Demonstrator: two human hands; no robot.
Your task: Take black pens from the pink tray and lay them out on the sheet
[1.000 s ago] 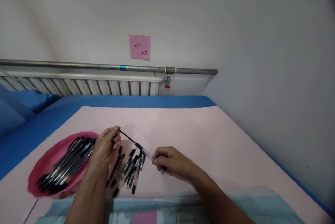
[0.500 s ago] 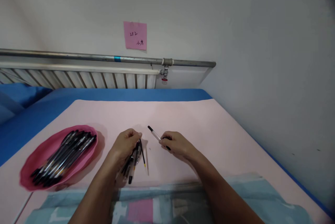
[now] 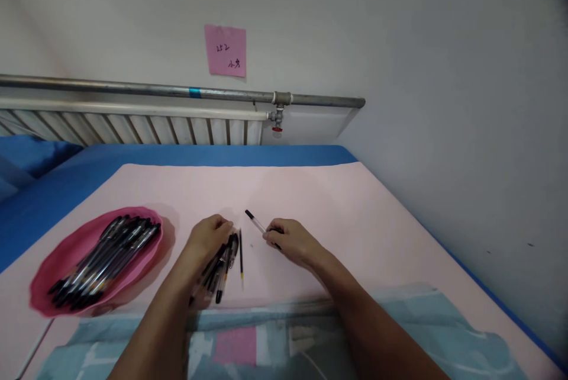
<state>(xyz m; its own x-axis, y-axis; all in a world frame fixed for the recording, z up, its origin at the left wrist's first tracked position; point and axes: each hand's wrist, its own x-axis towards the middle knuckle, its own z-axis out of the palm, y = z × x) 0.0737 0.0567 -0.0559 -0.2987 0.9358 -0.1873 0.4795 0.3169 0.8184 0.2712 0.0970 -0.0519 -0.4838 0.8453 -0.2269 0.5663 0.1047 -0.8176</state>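
Note:
My left hand (image 3: 209,237) hovers with loosely curled fingers over a small pile of black-and-clear pens (image 3: 225,267), partly hiding them. Just right of its fingertips a dark pen refill (image 3: 241,255) with a yellow band lies on the pink surface, apart from the fingers. My right hand (image 3: 290,240) is closed around a clear-barrelled pen (image 3: 256,222), whose black end points up and to the left. The pen's other end is mostly covered by my fingers.
A pink oval basket (image 3: 42,294) on the left holds many black-and-clear pens (image 3: 106,261). The pink tabletop (image 3: 306,187) has a blue border (image 3: 222,155). A radiator (image 3: 177,128), metal pipe (image 3: 146,89) and wall stand behind. Patterned cloth (image 3: 399,321) lies along the near edge.
My left hand has let go of the refill, which now lies on the table. My right hand still holds the pen. The view has shifted slightly.

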